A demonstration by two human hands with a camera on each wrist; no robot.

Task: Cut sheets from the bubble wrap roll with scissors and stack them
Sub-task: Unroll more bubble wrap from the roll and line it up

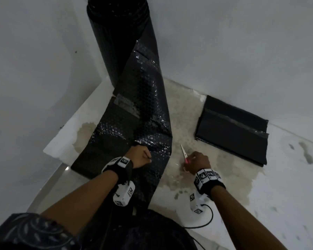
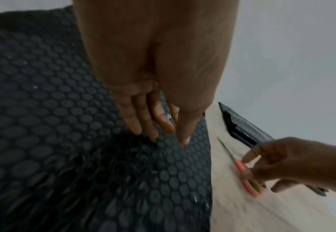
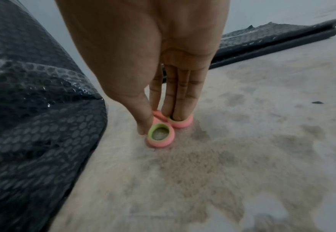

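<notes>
A black bubble wrap roll [image 1: 116,37] stands in the corner. Its unrolled sheet [image 1: 139,112] runs down across the floor toward me. My left hand [image 1: 143,156] is on the sheet near its right edge; in the left wrist view the thumb and fingertips [image 2: 153,135] dig into the sheet [image 2: 53,109] and pinch a fold. Pink-handled scissors [image 1: 184,154] lie on the floor just right of the sheet. My right hand [image 3: 159,124] takes hold of them: two fingertips sit in one handle loop, the thumb beside the other loop [image 3: 161,138]. A stack of cut black sheets [image 1: 231,130] lies to the right.
White walls meet behind the roll. The floor [image 1: 215,177] has a worn beige patch around the scissors. A white board [image 1: 79,127] lies under the sheet's left side, with a metal strip [image 1: 49,184] below it. A black cable [image 1: 206,221] trails from my right wrist.
</notes>
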